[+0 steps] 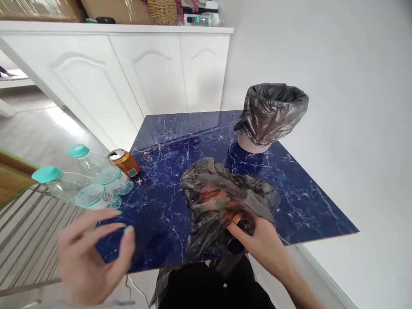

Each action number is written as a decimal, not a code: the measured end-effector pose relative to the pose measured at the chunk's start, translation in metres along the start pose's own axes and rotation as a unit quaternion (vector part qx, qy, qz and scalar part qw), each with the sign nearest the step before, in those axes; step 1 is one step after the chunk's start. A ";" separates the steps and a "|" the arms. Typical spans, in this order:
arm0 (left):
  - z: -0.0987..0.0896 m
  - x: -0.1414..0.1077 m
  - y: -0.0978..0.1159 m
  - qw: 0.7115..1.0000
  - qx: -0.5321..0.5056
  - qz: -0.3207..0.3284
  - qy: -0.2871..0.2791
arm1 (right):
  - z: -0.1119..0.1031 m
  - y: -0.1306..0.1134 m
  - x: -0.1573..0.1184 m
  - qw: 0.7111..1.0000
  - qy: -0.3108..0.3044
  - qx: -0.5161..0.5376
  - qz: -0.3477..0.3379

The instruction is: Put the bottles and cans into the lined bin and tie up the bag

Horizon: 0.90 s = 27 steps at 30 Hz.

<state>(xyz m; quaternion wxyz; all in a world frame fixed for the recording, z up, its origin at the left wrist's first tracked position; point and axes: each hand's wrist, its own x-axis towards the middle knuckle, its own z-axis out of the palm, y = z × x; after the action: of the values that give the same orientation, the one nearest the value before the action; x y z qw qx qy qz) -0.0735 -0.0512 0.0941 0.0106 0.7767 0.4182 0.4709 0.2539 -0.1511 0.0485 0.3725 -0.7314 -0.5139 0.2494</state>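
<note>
A crumpled black plastic bag (206,176) lies at the near edge of the blue marbled tabletop (167,189). My right hand (262,244) is closed on the bag's gathered opening, its fingers partly hidden in the folds. Blurred red and orange items (215,199) show through and inside the bag; their kind is unclear. My left hand (96,257) hovers over the table's near left corner, empty, thumb and fingers apart. Close beyond it, two clear bottles with teal caps lie at the left edge: a nearer bottle (69,189) and a farther bottle (93,165). An orange drink can (125,163) lies tilted beside them.
A pale bin (252,143) lined with a black bag (273,113) stands at the table's back right, near the white wall (322,86). White cabinets (154,73) stand behind the table, with boxes and a woven basket (162,10) on top. A metal rack (28,231) is at left.
</note>
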 end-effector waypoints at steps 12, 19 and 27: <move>0.072 0.001 0.138 0.880 -0.034 0.343 -0.326 | -0.078 0.023 -0.088 0.985 -0.124 0.103 0.068; 0.049 -0.013 0.093 0.951 -0.180 0.003 -0.252 | -0.068 0.023 -0.082 0.971 -0.169 0.166 -0.011; -0.015 -0.038 -0.007 0.906 -0.140 -0.400 -0.008 | -0.052 0.031 -0.073 0.973 -0.209 0.089 -0.034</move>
<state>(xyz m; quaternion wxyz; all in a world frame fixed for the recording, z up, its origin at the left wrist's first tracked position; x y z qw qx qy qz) -0.0974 -0.0774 0.0722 0.3095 0.5384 0.6234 0.4750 0.2847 -0.2401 0.0536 0.3286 -0.6091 -0.5806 0.4288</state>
